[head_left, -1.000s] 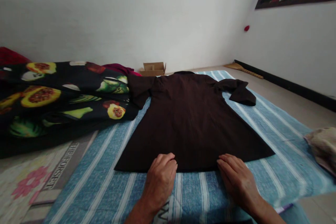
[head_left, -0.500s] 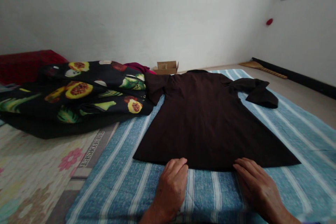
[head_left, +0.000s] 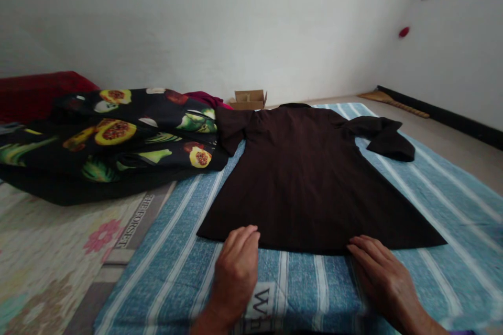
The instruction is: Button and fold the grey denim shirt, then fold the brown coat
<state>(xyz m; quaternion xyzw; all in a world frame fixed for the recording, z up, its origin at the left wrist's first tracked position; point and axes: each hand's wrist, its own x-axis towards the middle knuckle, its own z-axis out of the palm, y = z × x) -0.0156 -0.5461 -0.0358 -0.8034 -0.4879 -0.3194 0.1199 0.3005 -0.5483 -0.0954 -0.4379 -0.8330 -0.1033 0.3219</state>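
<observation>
A dark brown dress (head_left: pixel 306 178) with sleeves spread to both sides lies flat on a blue striped sheet (head_left: pixel 302 277). Its wide hem faces me and its collar points to the wall. At the hem, left of the middle, is my left hand (head_left: pixel 236 267), fingers pressed together and closed on the edge. My right hand (head_left: pixel 385 277) has its bent fingers closed on the hem further right. Both thumbs are mostly hidden. The left sleeve meets a black garment with a fruit print (head_left: pixel 118 141).
Behind the print garment lie a red cloth (head_left: pixel 43 91) and a magenta cloth (head_left: pixel 204 98). An open cardboard box (head_left: pixel 249 99) stands by the wall. On the left is a floral mat (head_left: pixel 58 251). A dark roll (head_left: pixel 444 115) runs along the right wall.
My left hand has moved left along the hem, uncovering printed letters on the sheet. My right hand stays at about the same place on the hem.
</observation>
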